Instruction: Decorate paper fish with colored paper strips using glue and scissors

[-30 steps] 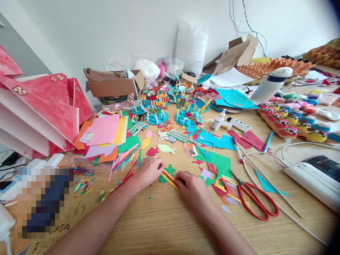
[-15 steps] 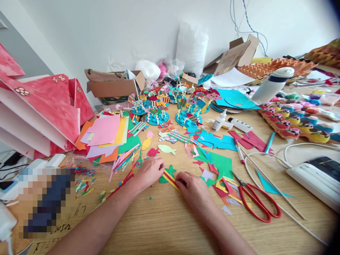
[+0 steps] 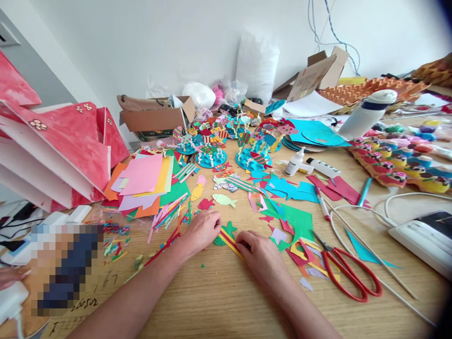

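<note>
My left hand (image 3: 202,230) and my right hand (image 3: 259,253) press down on a small green paper fish (image 3: 226,235) with red and yellow stripes, flat on the wooden table (image 3: 226,301). Left fingers pinch its left end; right fingers hold the striped strips at its right end. Other cut-out paper fish (image 3: 223,200) lie just beyond, in pale green, red, yellow and pink. Red-handled scissors (image 3: 348,270) lie to the right of my right hand, untouched.
Stacked coloured paper sheets (image 3: 144,181) and strips lie at left, red painted boards (image 3: 56,150) beyond. Blue discs with paper fish (image 3: 212,153), glue bottles (image 3: 294,162), blue and green scraps, a white cable (image 3: 367,273) and cardboard boxes crowd the back and right.
The view has shifted slightly; both hands stay on the striped green fish with almost no movement.
</note>
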`<act>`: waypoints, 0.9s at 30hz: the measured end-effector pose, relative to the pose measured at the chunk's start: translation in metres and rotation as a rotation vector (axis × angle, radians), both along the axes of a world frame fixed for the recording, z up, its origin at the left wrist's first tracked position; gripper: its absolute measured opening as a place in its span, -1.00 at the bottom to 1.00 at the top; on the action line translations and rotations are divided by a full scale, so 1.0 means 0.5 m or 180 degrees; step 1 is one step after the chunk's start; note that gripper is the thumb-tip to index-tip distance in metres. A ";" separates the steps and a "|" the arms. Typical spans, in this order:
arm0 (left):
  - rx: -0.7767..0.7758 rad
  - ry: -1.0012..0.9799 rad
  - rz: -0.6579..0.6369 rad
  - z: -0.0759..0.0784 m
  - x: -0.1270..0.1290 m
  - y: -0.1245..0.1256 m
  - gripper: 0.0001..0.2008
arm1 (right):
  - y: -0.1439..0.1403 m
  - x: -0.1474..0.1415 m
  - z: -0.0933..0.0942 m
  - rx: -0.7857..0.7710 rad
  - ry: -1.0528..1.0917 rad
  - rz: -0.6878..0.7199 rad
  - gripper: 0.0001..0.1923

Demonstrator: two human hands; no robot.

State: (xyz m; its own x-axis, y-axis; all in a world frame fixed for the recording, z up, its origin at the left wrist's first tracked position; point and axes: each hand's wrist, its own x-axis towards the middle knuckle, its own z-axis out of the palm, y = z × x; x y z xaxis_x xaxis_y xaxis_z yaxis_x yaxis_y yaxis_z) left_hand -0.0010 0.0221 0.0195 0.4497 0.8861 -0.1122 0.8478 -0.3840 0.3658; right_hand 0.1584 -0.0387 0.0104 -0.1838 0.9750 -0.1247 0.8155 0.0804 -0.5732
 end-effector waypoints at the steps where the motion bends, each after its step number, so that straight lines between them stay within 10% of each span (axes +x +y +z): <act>1: -0.0010 -0.0009 -0.0002 -0.001 0.000 0.001 -0.86 | 0.000 0.000 -0.001 0.0012 0.0007 -0.0006 -0.81; 27: -0.0190 0.0032 -0.0023 0.001 -0.004 0.010 -0.86 | -0.004 -0.019 0.008 0.0076 -0.0273 0.0395 -0.75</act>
